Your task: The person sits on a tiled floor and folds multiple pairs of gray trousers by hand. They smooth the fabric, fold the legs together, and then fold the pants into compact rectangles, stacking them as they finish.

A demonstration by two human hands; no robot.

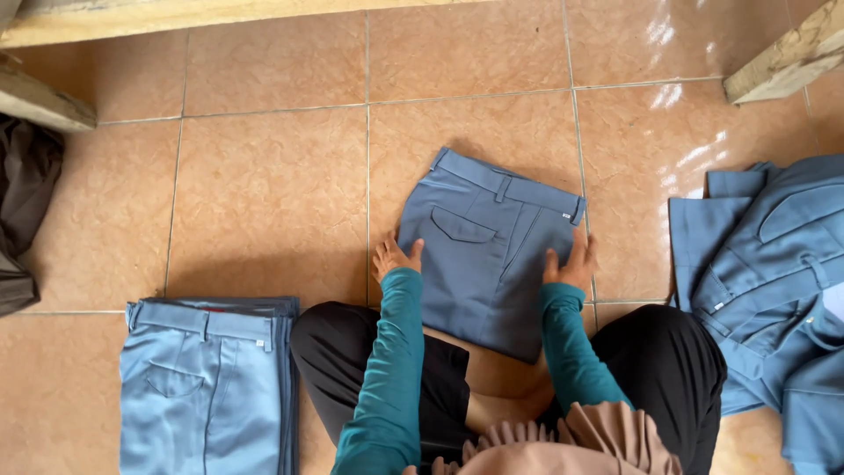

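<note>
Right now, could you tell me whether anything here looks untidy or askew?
The folded grey-blue trousers between both hands lie slightly tilted to the tile lines, and the blue garments at right sit in a loose, unfolded heap.

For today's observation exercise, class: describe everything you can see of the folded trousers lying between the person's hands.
The folded trousers are slate blue, of smooth woven cloth. They lie flat on the tan tiled floor, waistband away from the person, folded into a compact shape. Belt loops, a flapped back pocket and a centre seam show. The left hand rests at their left edge, the right hand presses on their right edge. The near end lies over the person's lap.
</note>
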